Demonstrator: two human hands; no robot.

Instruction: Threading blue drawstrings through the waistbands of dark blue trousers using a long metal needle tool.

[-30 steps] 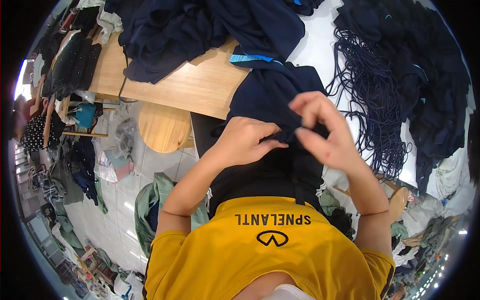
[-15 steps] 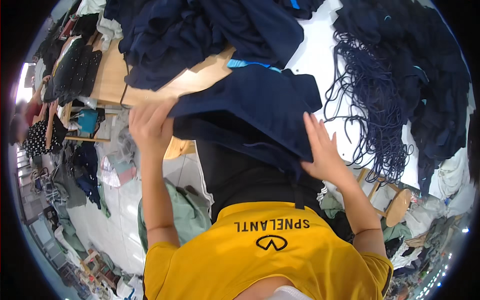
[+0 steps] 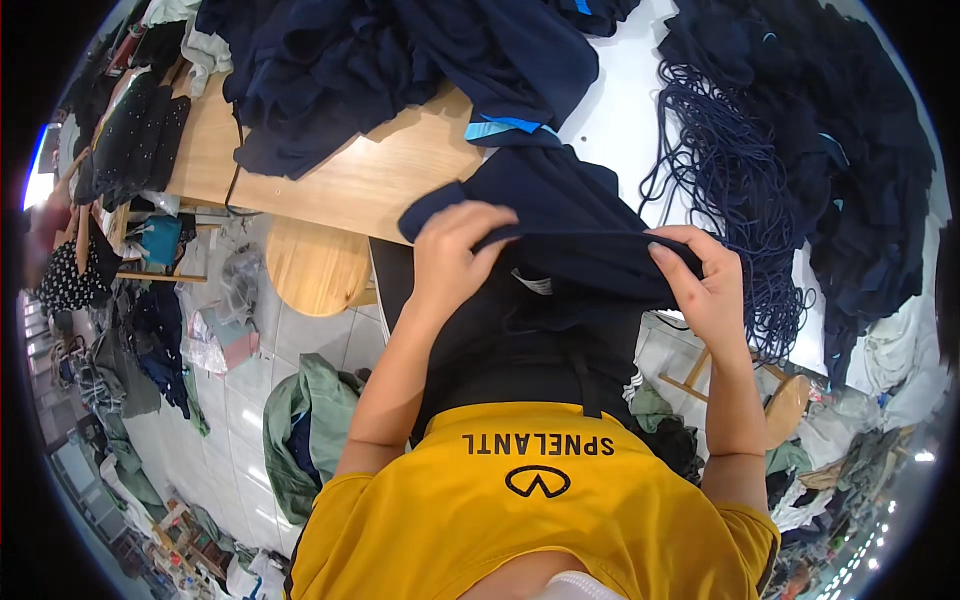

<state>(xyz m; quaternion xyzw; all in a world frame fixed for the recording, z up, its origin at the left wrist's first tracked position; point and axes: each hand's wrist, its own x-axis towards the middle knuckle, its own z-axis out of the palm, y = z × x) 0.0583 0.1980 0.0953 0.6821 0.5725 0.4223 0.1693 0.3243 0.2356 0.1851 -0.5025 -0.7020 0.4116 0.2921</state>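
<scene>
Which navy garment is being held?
The navy garment whose edge runs between the left hand and the right hand, both gripping it. Neither touches the top navy pile or the far-right navy pile.

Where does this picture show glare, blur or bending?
In the head view, pale glare sits on the wooden table and glints streak the tiled floor; same view, the left grip looks slightly blurred while the held navy cloth darkens below its edge; head view again, surroundings bend near the black rim.
</scene>
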